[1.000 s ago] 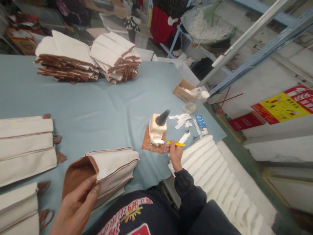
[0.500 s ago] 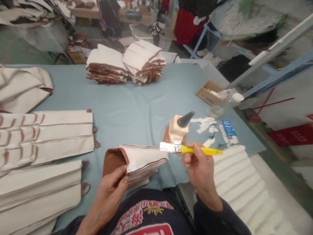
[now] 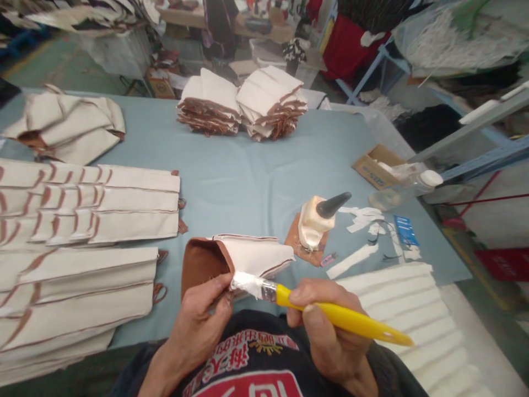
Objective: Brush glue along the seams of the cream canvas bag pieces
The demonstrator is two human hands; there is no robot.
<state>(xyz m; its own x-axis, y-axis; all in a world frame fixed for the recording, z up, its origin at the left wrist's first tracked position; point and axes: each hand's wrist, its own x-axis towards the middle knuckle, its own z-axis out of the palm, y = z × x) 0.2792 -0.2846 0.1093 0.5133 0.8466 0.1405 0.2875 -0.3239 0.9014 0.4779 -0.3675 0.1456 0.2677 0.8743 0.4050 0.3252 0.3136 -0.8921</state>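
My left hand (image 3: 206,317) pinches the near rim of a fabric bag piece (image 3: 258,255), cream outside and brown within, whose mouth gapes to the left. In my right hand (image 3: 330,325) is a yellow-handled paintbrush (image 3: 347,321), gripped near its metal band. Its bristles, thick with white stuff, lie at the rim just beside my left fingertips. Beyond the bag stands a cream bottle with a black nozzle (image 3: 318,220), on a brown scrap (image 3: 294,241). A small pink tool (image 3: 328,259) lies next to it.
Cream pieces with brown edging (image 3: 136,212) lie in overlapping rows at the left. Two stacks of similar pieces (image 3: 270,94) sit at the back. At the right are a cardboard box (image 3: 374,172), a clear jar (image 3: 403,190), white strips (image 3: 355,259) and ridged white material (image 3: 397,292).
The paintbrush has come down and left, from above the bag's right end to the rim by my left fingers. The whole view has shifted, with the table things now farther right.
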